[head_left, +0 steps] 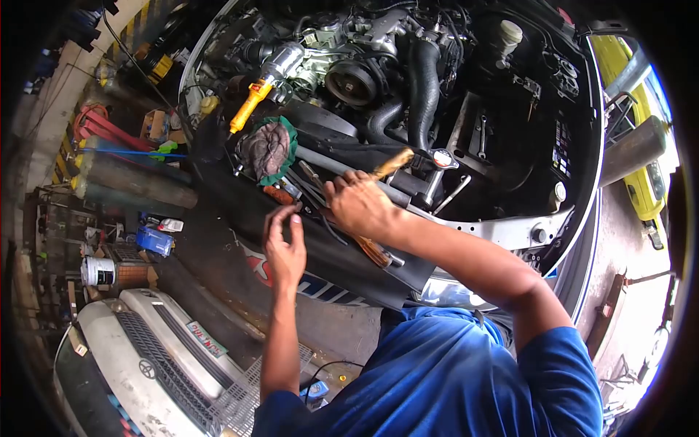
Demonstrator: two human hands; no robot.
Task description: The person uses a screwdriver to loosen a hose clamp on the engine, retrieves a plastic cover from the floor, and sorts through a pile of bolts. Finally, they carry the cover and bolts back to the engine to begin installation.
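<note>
My right hand (pixel 360 207) reaches over the front edge of the engine bay, its fingers curled round a yellowish, wooden-looking handle (pixel 394 164). The kind of tool and its other end are hidden by the hand. My left hand (pixel 285 247) is held lower and to the left, thumb and fingers apart, with nothing visible in it. Just beyond its fingertips lies an orange-handled tool (pixel 279 194). A crumpled cloth (pixel 268 149) with a green edge rests behind that. Below my right hand, a brown-orange handle (pixel 373 252) lies on the black fender cover (pixel 328 262).
A silver power tool with a yellow handle (pixel 249 108) lies across the engine. Near the middle are a radiator cap (pixel 442 158) and a thick black hose (pixel 422 95). One wrench (pixel 482 137) sits inside the bay. A detached white bumper (pixel 156 364) stands at lower left.
</note>
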